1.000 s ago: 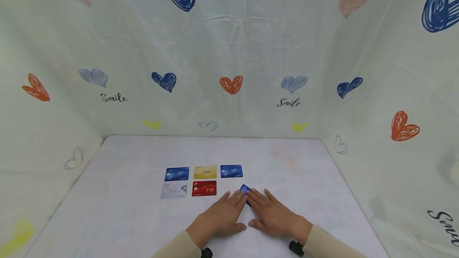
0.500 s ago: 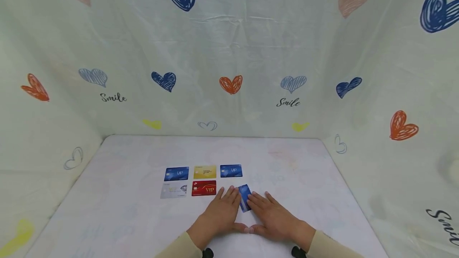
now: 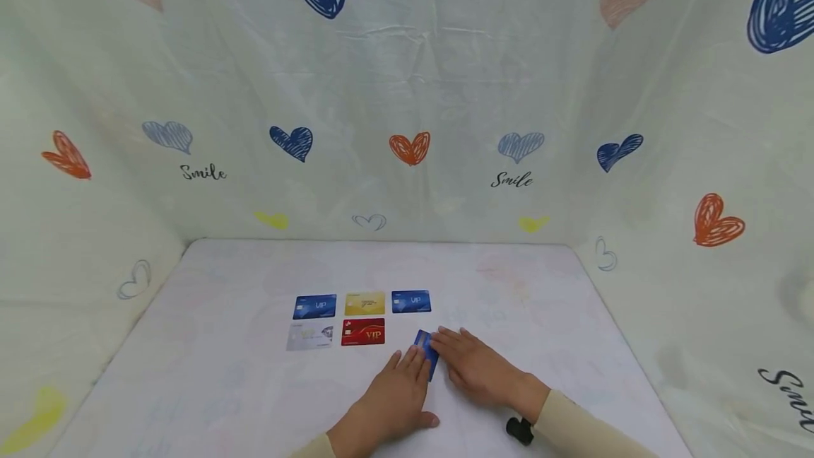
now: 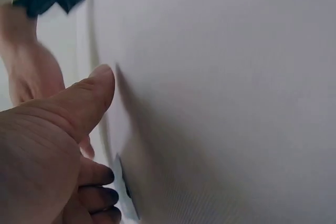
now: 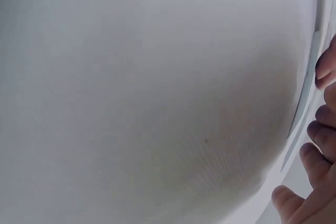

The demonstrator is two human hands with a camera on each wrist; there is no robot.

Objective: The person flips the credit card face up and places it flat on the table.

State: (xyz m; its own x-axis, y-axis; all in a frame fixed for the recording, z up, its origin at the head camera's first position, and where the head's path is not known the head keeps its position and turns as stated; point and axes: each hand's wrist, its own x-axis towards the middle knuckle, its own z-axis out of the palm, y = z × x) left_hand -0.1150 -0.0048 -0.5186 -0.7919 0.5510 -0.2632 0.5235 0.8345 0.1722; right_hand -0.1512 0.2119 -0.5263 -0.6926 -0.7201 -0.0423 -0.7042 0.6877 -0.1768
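A blue card [image 3: 427,346] lies tilted on the white table, partly hidden by fingers. My left hand [image 3: 402,393] lies along its left side, fingers straight and touching it, thumb spread out to the right. From the upper right, my right hand [image 3: 480,370] reaches over with its fingertips on the card's far right edge. In the left wrist view the card [image 4: 124,190] appears edge-on beside the fingertips of the left hand [image 4: 47,145]. The right wrist view catches the fingers of the right hand [image 5: 320,150] at the border, near the thin card edge.
Left of the hands lie two blue VIP cards [image 3: 314,307] [image 3: 411,301], a gold card [image 3: 365,303], a silver card [image 3: 309,335] and a red VIP card [image 3: 363,331], set in rows. A heart-printed curtain [image 3: 445,97] surrounds the table [image 3: 222,373] behind and at the sides.
The blue card has turned, its top now leaning left instead of right. The right hand has moved up and left onto its far edge; the left hand has shifted slightly down.
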